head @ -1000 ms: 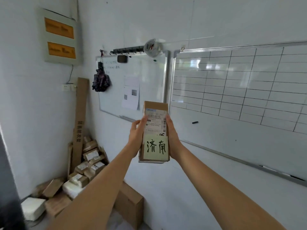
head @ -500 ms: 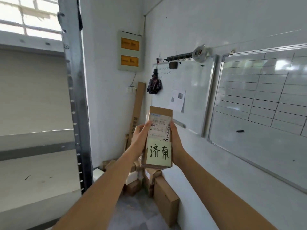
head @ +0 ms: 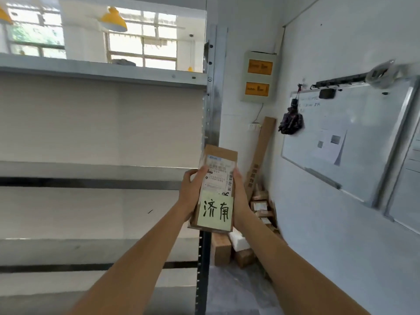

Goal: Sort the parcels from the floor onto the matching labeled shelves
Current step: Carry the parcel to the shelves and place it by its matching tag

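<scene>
shipping label (head: pixel 217 176): print unreadable | shelving (head: pixel 102 73): cut off left

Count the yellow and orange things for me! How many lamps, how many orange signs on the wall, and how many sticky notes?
Yellow lamps: 2 (one cut off at the left edge)
Orange signs: 2 (second below)
Sticky note on the box: 1
Total: 5

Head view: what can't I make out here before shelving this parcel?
- Shelf labels: none visible on the shelves, head view.
- Parcel shipping print: too small.
- Left hand and right hand: fingers hidden behind the parcel.
- Floor parcels: labels blurred.
</scene>
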